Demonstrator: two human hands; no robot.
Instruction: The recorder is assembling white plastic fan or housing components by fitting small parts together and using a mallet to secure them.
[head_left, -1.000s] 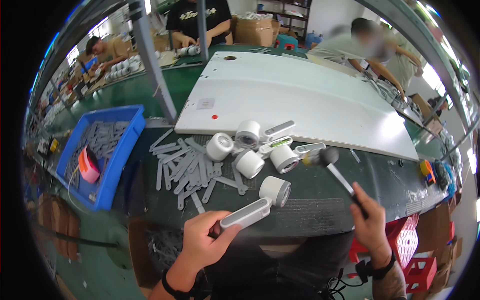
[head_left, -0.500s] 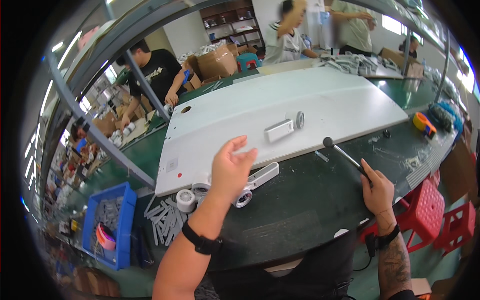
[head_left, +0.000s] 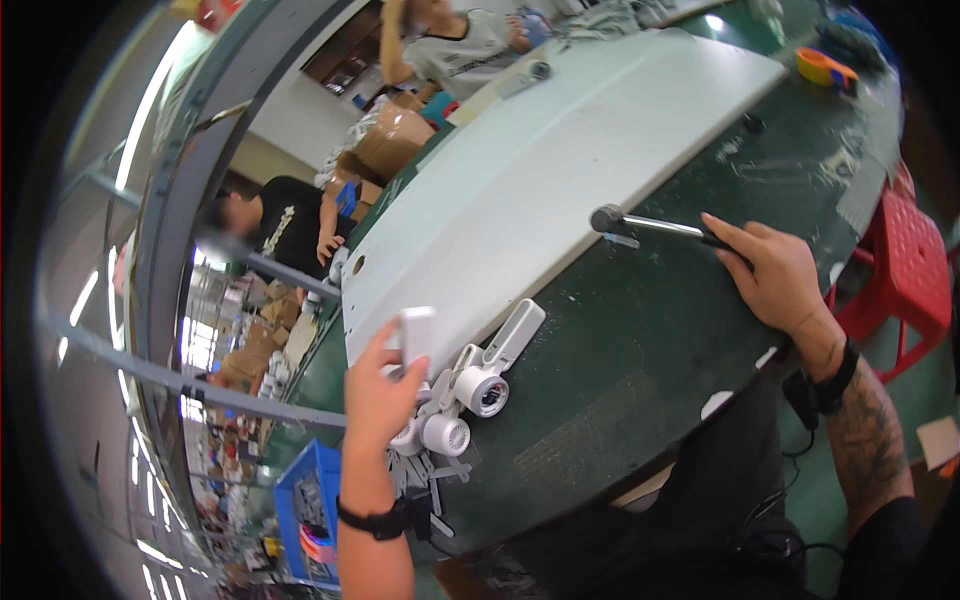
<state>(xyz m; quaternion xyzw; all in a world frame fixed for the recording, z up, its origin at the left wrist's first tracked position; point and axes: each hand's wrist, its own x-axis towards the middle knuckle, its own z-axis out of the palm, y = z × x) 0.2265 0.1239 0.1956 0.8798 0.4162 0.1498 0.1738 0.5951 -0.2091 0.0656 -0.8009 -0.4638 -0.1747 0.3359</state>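
My left hand [head_left: 385,385] is closed round a white handheld fan part with a flat rectangular body [head_left: 418,332], raised above the near left corner of the white board [head_left: 560,180]. Its lower end is hidden by my fingers. Just right of that hand, several white handheld fans [head_left: 482,392] with round grilled heads lie together on the green table [head_left: 600,340]. My right hand [head_left: 768,268] grips a small mallet [head_left: 660,226] by its dark handle; its round black head is near the board's front edge. Another white fan [head_left: 527,78] lies at the board's far end.
Grey strips [head_left: 432,500] are piled below the fans. A blue bin [head_left: 310,500] stands at lower left, and metal rack posts [head_left: 190,385] cross the left side. Orange tape [head_left: 822,68] sits far right, a red stool [head_left: 905,265] below it. Co-workers [head_left: 460,50] stand beyond the board.
The fan on the middle of the board has slid to its far end. My left hand, empty before, now holds another white fan part. The view has turned; my right hand keeps the mallet.
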